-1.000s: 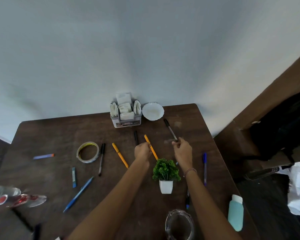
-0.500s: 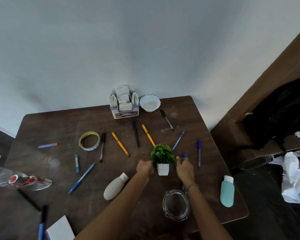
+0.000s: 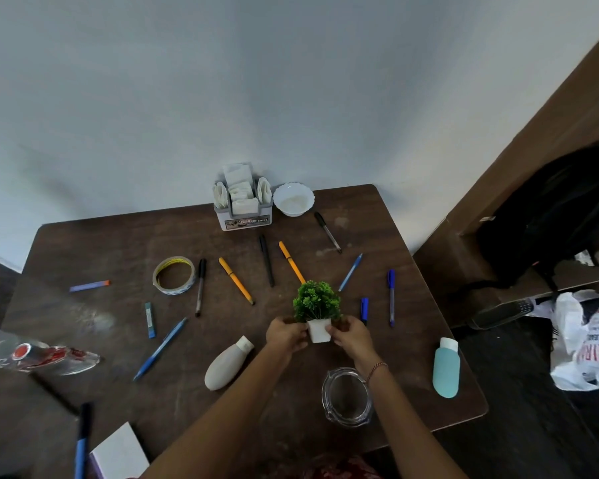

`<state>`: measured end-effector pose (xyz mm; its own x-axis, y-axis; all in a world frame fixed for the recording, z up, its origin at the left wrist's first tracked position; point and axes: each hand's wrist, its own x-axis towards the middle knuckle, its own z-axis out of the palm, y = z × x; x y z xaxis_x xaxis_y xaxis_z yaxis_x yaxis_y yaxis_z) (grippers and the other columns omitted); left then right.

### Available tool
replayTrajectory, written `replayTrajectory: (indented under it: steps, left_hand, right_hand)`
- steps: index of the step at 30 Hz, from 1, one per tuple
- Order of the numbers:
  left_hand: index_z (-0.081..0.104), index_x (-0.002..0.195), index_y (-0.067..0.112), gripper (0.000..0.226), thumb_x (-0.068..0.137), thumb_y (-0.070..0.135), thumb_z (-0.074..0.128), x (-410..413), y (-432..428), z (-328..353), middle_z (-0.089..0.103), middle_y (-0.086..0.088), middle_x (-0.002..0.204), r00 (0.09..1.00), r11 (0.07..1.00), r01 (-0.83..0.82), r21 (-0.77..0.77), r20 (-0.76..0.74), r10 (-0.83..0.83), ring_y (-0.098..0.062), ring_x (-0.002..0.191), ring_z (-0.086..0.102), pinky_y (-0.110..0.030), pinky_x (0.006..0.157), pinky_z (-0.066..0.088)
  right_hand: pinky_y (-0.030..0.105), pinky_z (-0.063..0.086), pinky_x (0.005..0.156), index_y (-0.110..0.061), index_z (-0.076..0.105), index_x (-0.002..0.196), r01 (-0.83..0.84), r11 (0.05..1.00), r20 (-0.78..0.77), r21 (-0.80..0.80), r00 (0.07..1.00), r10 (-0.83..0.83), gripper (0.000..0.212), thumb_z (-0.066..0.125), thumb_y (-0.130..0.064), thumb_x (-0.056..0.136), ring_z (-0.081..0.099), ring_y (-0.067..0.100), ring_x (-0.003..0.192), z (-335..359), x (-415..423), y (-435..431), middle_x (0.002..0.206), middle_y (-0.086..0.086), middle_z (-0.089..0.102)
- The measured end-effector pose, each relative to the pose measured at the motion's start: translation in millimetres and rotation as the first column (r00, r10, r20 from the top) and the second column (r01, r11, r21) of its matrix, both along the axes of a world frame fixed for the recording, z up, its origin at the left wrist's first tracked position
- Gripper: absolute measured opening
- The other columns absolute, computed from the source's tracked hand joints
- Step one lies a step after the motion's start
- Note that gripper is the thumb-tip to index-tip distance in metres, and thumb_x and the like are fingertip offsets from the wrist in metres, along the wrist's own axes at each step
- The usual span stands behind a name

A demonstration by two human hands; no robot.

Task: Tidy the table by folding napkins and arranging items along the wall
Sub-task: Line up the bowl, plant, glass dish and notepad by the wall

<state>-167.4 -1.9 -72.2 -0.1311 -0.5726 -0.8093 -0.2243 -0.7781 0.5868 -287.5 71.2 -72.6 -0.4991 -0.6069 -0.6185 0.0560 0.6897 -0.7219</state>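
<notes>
A small green plant in a white pot (image 3: 318, 308) stands mid-table on the dark wooden table (image 3: 118, 243). My left hand (image 3: 285, 335) grips the pot's left side and my right hand (image 3: 350, 334) grips its right side. Against the wall sit a grey napkin holder (image 3: 243, 199) filled with folded white napkins and a white bowl (image 3: 294, 198). Several pens lie scattered between the holder and the plant, among them two orange pens (image 3: 236, 280) (image 3: 292, 262) and a black pen (image 3: 266, 259).
A tape roll (image 3: 173, 274), a white bottle (image 3: 227, 363), a teal bottle (image 3: 446, 368) and a glass jar (image 3: 346, 397) lie on the table. A clear plastic bottle (image 3: 38, 355) lies at the left edge. A black bag (image 3: 554, 216) and a plastic bag (image 3: 585, 340) sit off to the right.
Both hands drew back from the pens near the holder and closed on the plant pot from either side. The view pulled back, showing more of the table's near edge.
</notes>
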Motion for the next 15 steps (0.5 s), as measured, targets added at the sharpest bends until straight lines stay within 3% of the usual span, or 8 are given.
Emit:
replayTrajectory:
  steps: [4, 8, 11, 15]
  left_hand:
    - [0.049, 0.121, 0.0, 0.038, 0.085, -0.005, 0.059, 4, 1, -1, 0.058, -0.009, 0.073, 1.0, 1.0, 0.011, -0.016, -0.024, -0.011, -0.015, 0.065, 0.057, -0.032, 0.058, 0.053]
    - [0.05, 0.131, 0.004, 0.046, 0.087, -0.006, 0.053, 7, 0, -2, 0.064, -0.015, 0.088, 0.999, 0.999, 0.007, -0.033, -0.053, -0.009, -0.021, 0.066, 0.063, -0.028, 0.048, 0.055]
    - [0.053, 0.128, 0.007, 0.037, 0.091, -0.002, 0.049, 8, 0, 1, 0.064, -0.014, 0.097, 0.991, 0.997, -0.068, -0.03, -0.118, 0.064, -0.024, 0.071, 0.065, -0.028, 0.049, 0.057]
    - [0.06, 0.114, 0.018, 0.034, 0.09, -0.002, 0.048, 13, -2, 7, 0.066, -0.013, 0.1, 0.986, 0.99, -0.102, -0.093, -0.144, 0.088, -0.021, 0.071, 0.065, -0.026, 0.051, 0.056]
  right_hand:
    - [0.042, 0.054, 0.088, -0.01, 0.059, 0.101, -0.027, 0.999, -0.048, -0.017, 0.999, 0.026, 0.024, 0.071, -0.011, 0.081, 0.062, 0.023, 0.101, 4, 1, 4, 0.105, 0.008, 0.064]
    - [0.041, 0.055, 0.086, -0.012, 0.057, 0.096, -0.084, 0.995, -0.102, -0.057, 0.992, 0.078, 0.024, 0.072, -0.006, 0.078, 0.063, 0.023, 0.099, 13, 6, 7, 0.098, 0.006, 0.064]
    - [0.026, 0.048, 0.079, -0.007, 0.059, 0.104, -0.148, 0.986, -0.229, -0.075, 0.965, 0.127, 0.03, 0.073, -0.006, 0.077, 0.059, 0.014, 0.093, 21, 9, 11, 0.094, -0.002, 0.061]
    - [0.017, 0.045, 0.076, -0.008, 0.059, 0.109, -0.137, 0.977, -0.193, -0.163, 0.976, 0.104, 0.03, 0.065, 0.001, 0.081, 0.059, 0.012, 0.099, 28, 12, 11, 0.097, -0.002, 0.062]
